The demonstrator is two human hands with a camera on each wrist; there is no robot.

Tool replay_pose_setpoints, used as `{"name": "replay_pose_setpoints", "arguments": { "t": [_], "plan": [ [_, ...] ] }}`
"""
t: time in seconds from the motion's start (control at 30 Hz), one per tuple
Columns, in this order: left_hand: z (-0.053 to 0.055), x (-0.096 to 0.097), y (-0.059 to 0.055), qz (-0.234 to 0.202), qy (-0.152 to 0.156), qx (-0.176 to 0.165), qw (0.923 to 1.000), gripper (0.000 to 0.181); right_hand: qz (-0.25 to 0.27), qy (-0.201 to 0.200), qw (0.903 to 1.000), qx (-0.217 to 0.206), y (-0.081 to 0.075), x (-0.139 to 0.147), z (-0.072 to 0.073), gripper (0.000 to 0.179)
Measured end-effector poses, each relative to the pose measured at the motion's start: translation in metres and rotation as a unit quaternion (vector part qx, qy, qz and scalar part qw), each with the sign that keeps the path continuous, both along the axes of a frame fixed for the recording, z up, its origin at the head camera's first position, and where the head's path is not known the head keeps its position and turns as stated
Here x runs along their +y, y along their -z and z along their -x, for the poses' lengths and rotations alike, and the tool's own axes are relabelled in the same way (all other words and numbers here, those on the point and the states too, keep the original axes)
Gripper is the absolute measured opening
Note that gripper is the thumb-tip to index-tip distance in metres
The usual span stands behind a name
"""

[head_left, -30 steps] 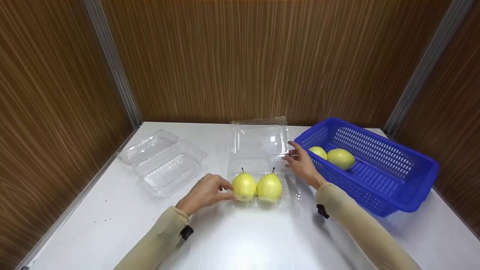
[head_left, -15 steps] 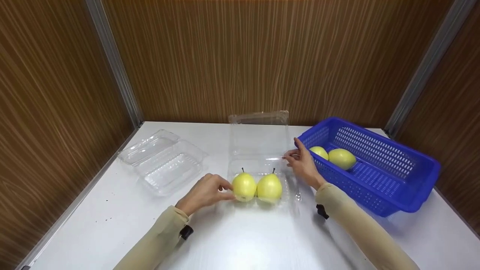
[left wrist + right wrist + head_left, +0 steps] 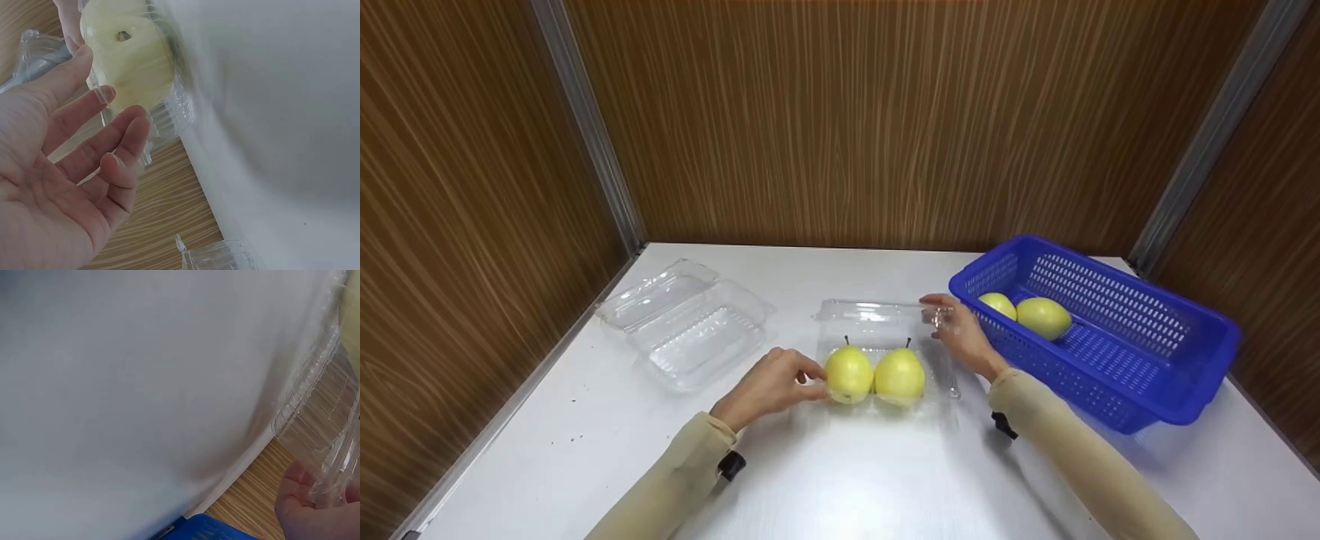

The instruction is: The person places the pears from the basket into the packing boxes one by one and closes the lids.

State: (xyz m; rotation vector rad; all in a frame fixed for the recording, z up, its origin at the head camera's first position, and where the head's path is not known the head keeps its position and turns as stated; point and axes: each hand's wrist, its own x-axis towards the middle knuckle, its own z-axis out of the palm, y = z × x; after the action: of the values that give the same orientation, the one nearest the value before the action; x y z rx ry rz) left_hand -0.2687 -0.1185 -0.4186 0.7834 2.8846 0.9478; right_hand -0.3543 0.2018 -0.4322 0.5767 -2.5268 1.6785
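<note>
Two yellow pears, a left pear [image 3: 848,372] and a right pear [image 3: 900,375], lie side by side with stems pointing away in a clear plastic clamshell container [image 3: 947,388]. My left hand [image 3: 771,386] pinches the container's left edge beside the left pear; in the left wrist view its thumb and index finger are at the rim, the other fingers curled. At the right side, my right hand [image 3: 960,330] grips the corner of the raised lid [image 3: 866,309], which tilts over the stems. The right wrist view shows the fingers [image 3: 298,492] around the clear lid edge.
A blue perforated basket [image 3: 1192,341] stands at the right, close to my right hand, with a pear [image 3: 1043,318] and another partly hidden pear [image 3: 999,304] inside. Another opened clear container [image 3: 705,341] lies at the left. Wood-grain panels [image 3: 840,127] bound the white table.
My right hand has moved from beside the lid's hinge to its corner. The lid, standing up behind the pears before, has swung forward and down toward them. My left hand has stayed in place.
</note>
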Motion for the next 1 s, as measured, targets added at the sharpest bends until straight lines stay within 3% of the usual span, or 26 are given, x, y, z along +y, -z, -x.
{"name": "replay_pose_setpoints", "arguments": {
  "t": [0.17,0.27,0.37,0.43,0.5,0.6,0.7,0.83,0.9,1.0],
  "plan": [
    [0.001,-0.001,0.003,-0.040,0.007,-0.019,0.9990,0.026,-0.104,-0.016,0.9937,0.039,-0.009,0.006,-0.010,0.046],
    [0.002,-0.001,0.003,-0.059,-0.004,-0.027,0.9979,0.029,-0.200,0.002,0.9770,0.075,-0.007,0.012,-0.009,0.046],
    [0.003,-0.001,0.004,-0.092,-0.021,-0.058,0.9939,0.032,-0.284,0.037,0.9520,0.107,-0.013,0.013,-0.019,0.045],
    [0.003,0.000,0.004,-0.111,-0.029,-0.075,0.9906,0.032,-0.322,0.064,0.9387,0.105,-0.016,0.013,-0.025,0.044],
    [0.003,0.001,0.005,-0.127,-0.033,-0.090,0.9873,0.032,-0.335,0.082,0.9337,0.095,-0.020,0.013,-0.029,0.045],
    [0.002,0.001,0.004,-0.136,-0.037,-0.096,0.9853,0.031,-0.317,0.074,0.9411,0.090,-0.023,0.016,-0.033,0.046],
    [0.001,0.001,0.005,-0.151,-0.046,-0.110,0.9814,0.032,-0.277,0.033,0.9568,0.080,-0.025,0.021,-0.035,0.051],
    [0.002,0.003,0.006,-0.178,-0.058,-0.135,0.9730,0.030,-0.238,-0.018,0.9689,0.064,-0.023,0.031,-0.037,0.063],
    [0.002,0.004,0.007,-0.190,-0.062,-0.151,0.9681,0.030,-0.210,-0.035,0.9765,0.034,-0.022,0.035,-0.037,0.069],
    [0.002,0.005,0.006,-0.210,-0.064,-0.177,0.9594,0.031,-0.139,-0.042,0.9882,-0.049,-0.021,0.040,-0.038,0.071]
  ]
}}
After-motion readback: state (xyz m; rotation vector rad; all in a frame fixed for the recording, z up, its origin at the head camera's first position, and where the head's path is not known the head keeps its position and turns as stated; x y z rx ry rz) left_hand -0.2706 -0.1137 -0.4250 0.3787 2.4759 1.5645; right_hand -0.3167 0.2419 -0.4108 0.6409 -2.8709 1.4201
